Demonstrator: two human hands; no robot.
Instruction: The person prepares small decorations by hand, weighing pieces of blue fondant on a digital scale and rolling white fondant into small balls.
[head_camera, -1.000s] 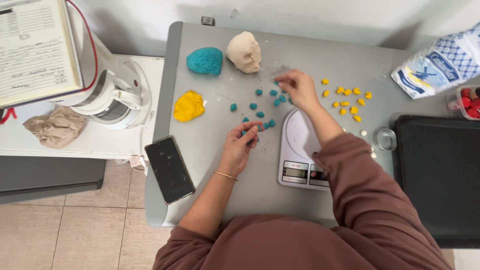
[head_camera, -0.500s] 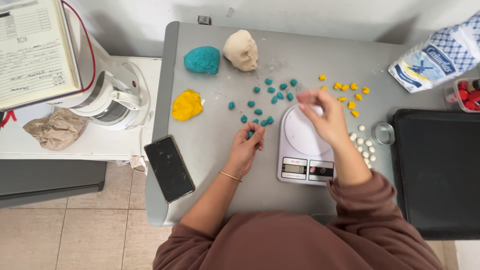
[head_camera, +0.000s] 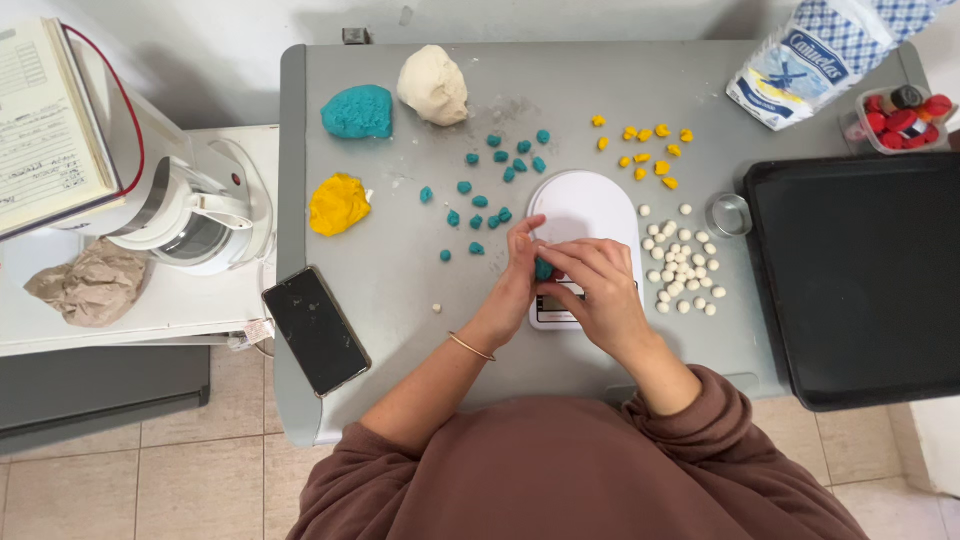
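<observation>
Both hands meet over white scale (head_camera: 590, 215) on desk (head_camera: 400, 290). Left hand (head_camera: 518, 275) and right hand (head_camera: 598, 290) pinch teal piece (head_camera: 543, 268) in narrow fingertip grip. Piece roundish; long axis, pointing: cannot tell. Done: teal bits (head_camera: 495, 185) up-left of grip, yellow bits (head_camera: 645, 150) up-right, white balls (head_camera: 680, 270) right. Left: teal lump (head_camera: 357, 112), yellow lump (head_camera: 338, 203), white lump (head_camera: 433, 85), all uncut.

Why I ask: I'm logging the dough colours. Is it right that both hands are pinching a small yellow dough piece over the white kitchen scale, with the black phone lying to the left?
Not quite: the head view shows the small dough piece is teal, not yellow. The left hand and right hand do pinch it over the white kitchen scale, and the black phone lies to the left.
</observation>
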